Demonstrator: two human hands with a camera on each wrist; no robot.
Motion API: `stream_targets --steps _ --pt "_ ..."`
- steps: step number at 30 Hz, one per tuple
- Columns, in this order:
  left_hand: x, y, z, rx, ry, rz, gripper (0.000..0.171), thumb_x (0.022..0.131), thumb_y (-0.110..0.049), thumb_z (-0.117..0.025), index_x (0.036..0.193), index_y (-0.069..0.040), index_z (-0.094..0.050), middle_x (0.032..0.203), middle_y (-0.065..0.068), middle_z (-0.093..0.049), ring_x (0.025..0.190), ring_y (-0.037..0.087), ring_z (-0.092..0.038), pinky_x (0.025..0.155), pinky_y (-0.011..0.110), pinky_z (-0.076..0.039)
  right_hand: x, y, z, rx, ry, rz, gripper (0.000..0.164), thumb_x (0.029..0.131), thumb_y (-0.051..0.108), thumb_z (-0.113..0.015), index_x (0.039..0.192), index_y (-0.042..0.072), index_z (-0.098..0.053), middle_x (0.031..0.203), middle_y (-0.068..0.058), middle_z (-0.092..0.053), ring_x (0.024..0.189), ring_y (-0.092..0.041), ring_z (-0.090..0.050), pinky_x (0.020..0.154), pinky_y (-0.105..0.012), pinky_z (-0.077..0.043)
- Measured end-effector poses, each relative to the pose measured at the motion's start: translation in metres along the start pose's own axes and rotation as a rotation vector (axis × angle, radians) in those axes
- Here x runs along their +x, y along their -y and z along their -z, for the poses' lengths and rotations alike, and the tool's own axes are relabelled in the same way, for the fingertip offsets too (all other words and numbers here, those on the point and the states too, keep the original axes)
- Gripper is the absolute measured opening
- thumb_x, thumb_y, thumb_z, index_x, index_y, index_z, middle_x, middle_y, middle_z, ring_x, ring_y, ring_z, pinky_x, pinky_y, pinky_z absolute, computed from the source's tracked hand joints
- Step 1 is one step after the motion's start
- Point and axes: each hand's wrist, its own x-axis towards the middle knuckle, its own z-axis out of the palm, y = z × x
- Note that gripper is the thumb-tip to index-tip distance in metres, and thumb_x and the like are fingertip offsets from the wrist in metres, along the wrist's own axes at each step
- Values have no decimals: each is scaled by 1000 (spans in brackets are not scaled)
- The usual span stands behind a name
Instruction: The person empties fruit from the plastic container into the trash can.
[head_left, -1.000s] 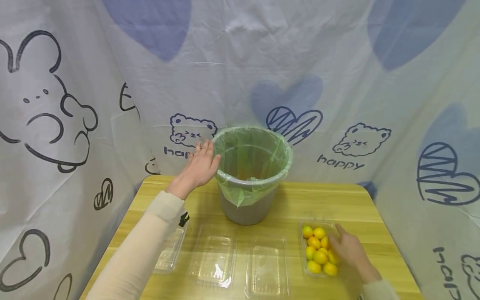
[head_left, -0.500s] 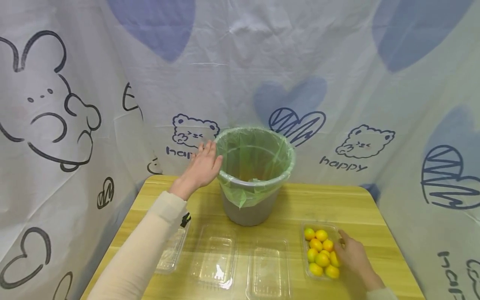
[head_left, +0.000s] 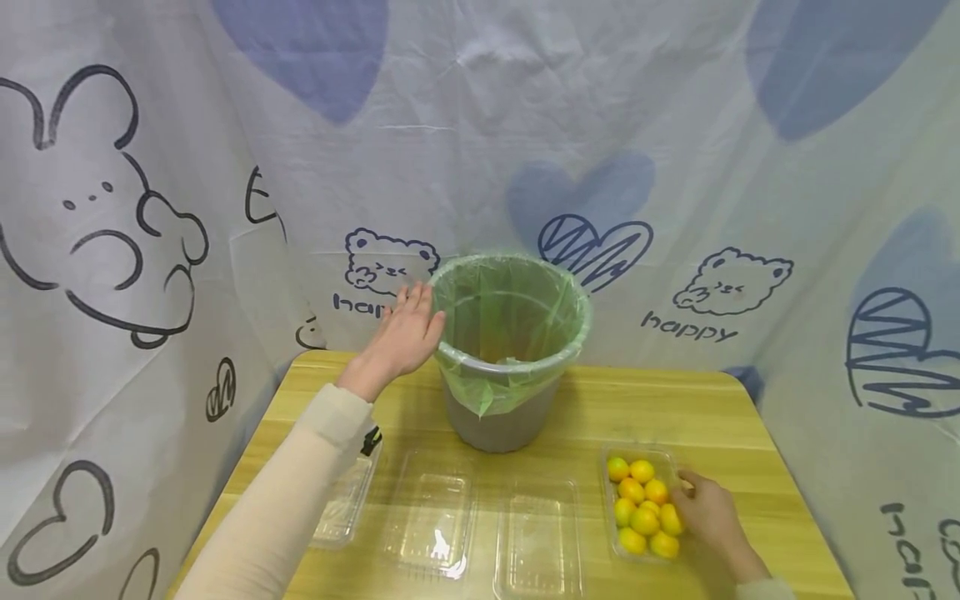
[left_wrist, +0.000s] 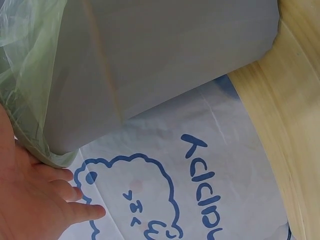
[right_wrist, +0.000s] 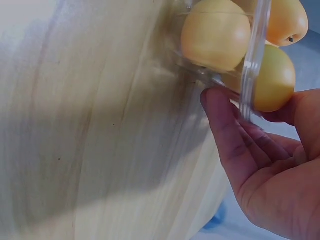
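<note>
In the head view, a clear plastic container (head_left: 622,546) at the right holds several small yellow-orange fruits (head_left: 643,521). My right hand (head_left: 711,512) is at its right edge. The right wrist view shows the right hand (right_wrist: 272,180) pinching the container's wall (right_wrist: 252,65), with one digit outside it and another over the rim against a fruit (right_wrist: 275,80). My left hand (head_left: 401,333) lies with extended fingers beside the rim of a grey bucket (head_left: 495,429) lined with a green bag (head_left: 487,387). In the left wrist view, the left hand (left_wrist: 35,200) is against the bag's edge.
Two clear plastic containers (head_left: 435,533) (head_left: 540,542) stand mid-table, and another (head_left: 337,517) is partly behind my left sleeve. A small black item (head_left: 371,440) lies by that sleeve. Printed cloth (head_left: 480,150) surrounds the wooden table (head_left: 675,408) at the back and sides.
My right hand has shifted slightly toward me along the container's right edge and settled there. My left hand keeps its place at the bucket. The fruits look the same.
</note>
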Motion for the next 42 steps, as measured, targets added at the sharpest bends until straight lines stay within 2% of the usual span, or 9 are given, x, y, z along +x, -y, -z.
stream_targets --steps 7,14,21,28,33,42 --pt "-1 -2 1 -10 2 2 73 113 -44 -22 166 5 -10 175 25 -4 163 45 1 131 67 -6 1 1 2 -3 18 -13 44 96 14 -58 127 -18 -63 112 -35 -73 101 -44 -74 82 -51 -65" --pt "-1 -2 1 -5 7 7 72 113 -44 -21 166 4 -10 175 25 -3 163 44 0 131 67 -6 1 2 3 8 1 3 38 95 13 -62 120 -16 -68 105 -31 -76 94 -37 -76 73 -40 -65" --pt "-1 -3 1 -9 11 3 73 113 -44 -21 166 4 -10 175 25 -3 163 45 0 131 68 -6 2 16 14 60 -4 -3 39 95 11 -60 122 -16 -67 94 -25 -77 72 -17 -68 55 -25 -54" --pt "-1 -2 2 -6 10 5 73 113 -44 -20 166 4 -10 175 25 -4 163 45 -1 131 68 -7 3 39 34 136 15 15 42 99 11 -60 129 -18 -62 102 -30 -76 64 -17 -69 51 -28 -60" --pt "-3 -1 1 -4 13 9 72 112 -43 -20 166 5 -10 174 26 -5 163 46 -1 131 68 -6 6 53 49 150 25 20 45 99 12 -60 131 -20 -59 110 -35 -73 68 -19 -72 52 -30 -61" --pt "-2 -3 2 -1 10 5 72 112 -43 -19 166 4 -10 174 26 -5 163 45 -1 131 68 -7 15 74 74 225 7 42 48 99 12 -58 134 -20 -57 110 -39 -71 59 -21 -73 52 -36 -64"
